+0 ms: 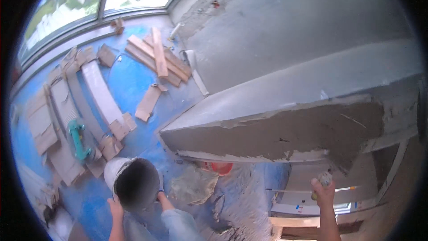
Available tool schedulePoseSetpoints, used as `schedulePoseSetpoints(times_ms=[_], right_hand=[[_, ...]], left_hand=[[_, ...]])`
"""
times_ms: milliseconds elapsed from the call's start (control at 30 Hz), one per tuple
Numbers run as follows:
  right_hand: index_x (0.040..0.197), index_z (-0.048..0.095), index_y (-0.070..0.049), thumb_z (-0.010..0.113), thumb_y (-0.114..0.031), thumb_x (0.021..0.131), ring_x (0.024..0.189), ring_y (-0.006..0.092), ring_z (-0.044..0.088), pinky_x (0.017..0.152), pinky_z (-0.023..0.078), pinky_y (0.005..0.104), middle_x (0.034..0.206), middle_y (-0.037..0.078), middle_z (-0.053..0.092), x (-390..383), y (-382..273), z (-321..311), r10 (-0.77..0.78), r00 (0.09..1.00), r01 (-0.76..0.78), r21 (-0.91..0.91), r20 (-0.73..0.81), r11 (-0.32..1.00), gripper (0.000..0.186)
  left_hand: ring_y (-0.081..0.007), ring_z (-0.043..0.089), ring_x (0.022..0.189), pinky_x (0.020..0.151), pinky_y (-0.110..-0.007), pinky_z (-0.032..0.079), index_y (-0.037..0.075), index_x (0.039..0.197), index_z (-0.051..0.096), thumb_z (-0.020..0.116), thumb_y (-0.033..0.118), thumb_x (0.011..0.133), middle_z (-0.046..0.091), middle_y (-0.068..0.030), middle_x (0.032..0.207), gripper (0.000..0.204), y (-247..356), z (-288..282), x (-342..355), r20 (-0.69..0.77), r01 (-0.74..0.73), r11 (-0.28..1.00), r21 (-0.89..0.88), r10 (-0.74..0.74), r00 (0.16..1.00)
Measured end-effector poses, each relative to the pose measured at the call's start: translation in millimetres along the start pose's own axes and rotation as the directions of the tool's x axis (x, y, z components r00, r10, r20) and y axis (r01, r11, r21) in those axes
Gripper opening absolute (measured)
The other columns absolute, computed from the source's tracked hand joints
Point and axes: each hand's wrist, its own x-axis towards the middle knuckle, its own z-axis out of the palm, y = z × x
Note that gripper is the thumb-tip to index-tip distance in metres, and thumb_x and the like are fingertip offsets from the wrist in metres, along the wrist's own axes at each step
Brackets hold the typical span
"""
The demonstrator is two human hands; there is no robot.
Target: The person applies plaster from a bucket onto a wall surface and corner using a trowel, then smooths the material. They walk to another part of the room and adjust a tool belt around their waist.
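My left hand point(115, 207) grips the near left rim of a white bucket point(112, 172), which is tilted so its dark grey inside faces me. How much it holds is too dark to tell. Over on the right, my right hand point(324, 191) is closed around the handle of a trowel point(348, 163). Its grey, pointed blade lies at the lower edge of a long ledge, overlapping the wet mortar point(276, 136) spread along the ledge's front face. Bare skin and a pale trouser leg point(180, 224) show just right of the bucket.
A green power tool point(77, 139) lies on cardboard-wrapped planks point(101, 88) at left. Wooden boards point(159, 53) are stacked near the window. A red tub point(221, 168) and crumpled plastic sheet point(194, 185) lie under the ledge. Wooden framing point(296, 221) stands at lower right.
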Motion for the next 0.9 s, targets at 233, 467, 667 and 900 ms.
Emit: schedulePoseSetpoints(times_ms=[233, 467, 667, 900], right_hand=[[0.091, 0.061, -0.005, 0.071, -0.038, 0.077, 0.076, 0.0183, 0.058, 0.067, 0.047, 0.0350, 0.083, 0.008, 0.061, -20, -27, 97, -0.093, 0.772, 0.247, -0.162, 0.629, 0.955, 0.038], [0.088, 0.060, -0.003, 0.063, -0.042, 0.086, 0.063, 0.0193, 0.063, 0.060, 0.050, 0.0347, 0.069, 0.008, 0.062, -29, -62, 271, 0.025, 0.617, 0.128, -0.132, 0.786, 0.983, 0.039], [0.088, 0.054, -0.008, 0.064, -0.025, 0.087, 0.057, 0.0152, 0.057, 0.051, 0.049, 0.0306, 0.070, 0.003, 0.055, -17, -98, 270, 0.318, 0.582, -0.470, -0.010, 0.748, 0.883, 0.020], [0.089, 0.054, -0.010, 0.065, -0.027, 0.088, 0.059, 0.0127, 0.055, 0.053, 0.047, 0.0278, 0.073, 0.001, 0.055, 1, -133, 200, 0.189, 0.738, -0.319, 0.089, 0.648, 0.943, 0.020]], left_hand=[[-0.0444, 0.055, 0.094, 0.085, -0.046, 0.041, -0.003, 0.105, 0.040, 0.043, 0.041, 0.099, 0.056, -0.0310, 0.099, 0.045, 3, -7, -7, -0.038, 0.019, 0.999, -0.036, -0.020, 0.999], [-0.0514, 0.056, 0.094, 0.081, -0.053, 0.041, 0.000, 0.106, 0.041, 0.043, 0.045, 0.097, 0.060, -0.0330, 0.097, 0.046, 1, -2, -4, -0.089, 0.100, 0.995, -0.001, -0.099, 0.991], [-0.0509, 0.057, 0.089, 0.077, -0.054, 0.041, 0.002, 0.104, 0.043, 0.044, 0.049, 0.095, 0.062, -0.0300, 0.091, 0.048, -10, 8, -1, -0.157, 0.117, 0.991, 0.060, -0.107, 0.982], [-0.0516, 0.055, 0.097, 0.081, -0.054, 0.041, -0.001, 0.108, 0.041, 0.042, 0.046, 0.097, 0.060, -0.0330, 0.100, 0.048, -13, 6, 3, -0.088, 0.160, 0.987, -0.016, -0.161, 0.983]])
